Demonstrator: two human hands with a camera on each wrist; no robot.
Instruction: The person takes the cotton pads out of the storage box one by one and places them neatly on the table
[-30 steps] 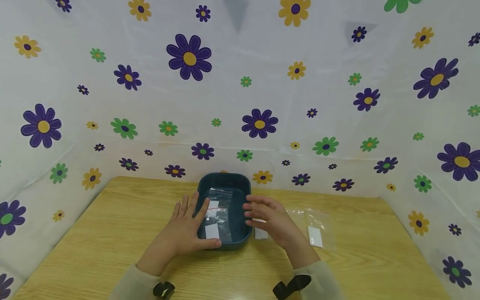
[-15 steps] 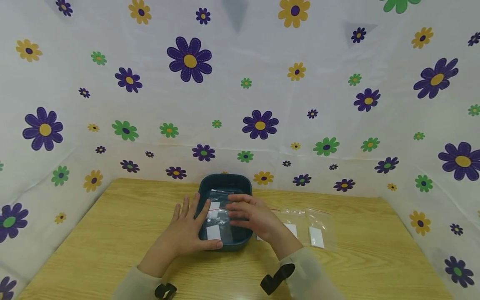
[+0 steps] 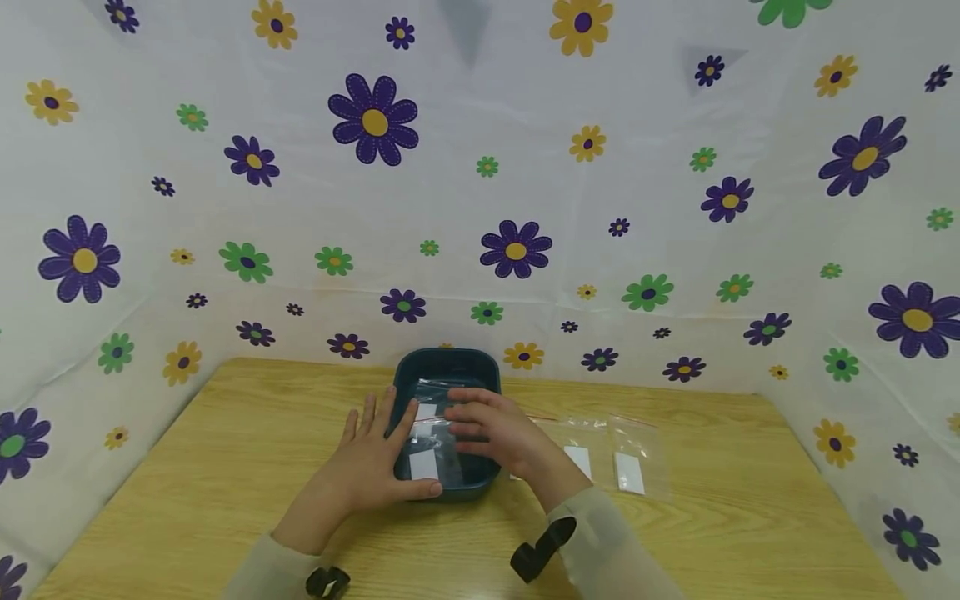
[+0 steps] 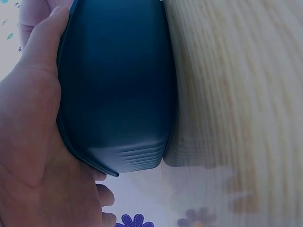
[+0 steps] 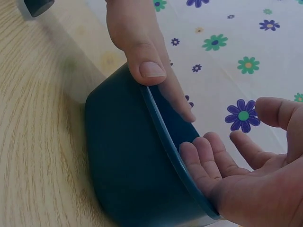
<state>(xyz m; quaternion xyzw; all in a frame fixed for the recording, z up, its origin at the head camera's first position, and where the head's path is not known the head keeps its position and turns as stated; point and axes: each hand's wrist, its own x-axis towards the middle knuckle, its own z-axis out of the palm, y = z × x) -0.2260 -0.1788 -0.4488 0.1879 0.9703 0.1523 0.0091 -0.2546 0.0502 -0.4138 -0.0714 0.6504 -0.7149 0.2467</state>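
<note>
Right hand: shifted left, from bin's right rim to over its interior. Middle clear bag outside: white card now uncovered.

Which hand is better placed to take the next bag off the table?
Probably the right hand: it looks empty and is nearer the clear bags on the table. The left hand rests on the rim of the blue bin.

On the tabletop, a tub holds bags; right of it are other bags, behind it a cloth.
</note>
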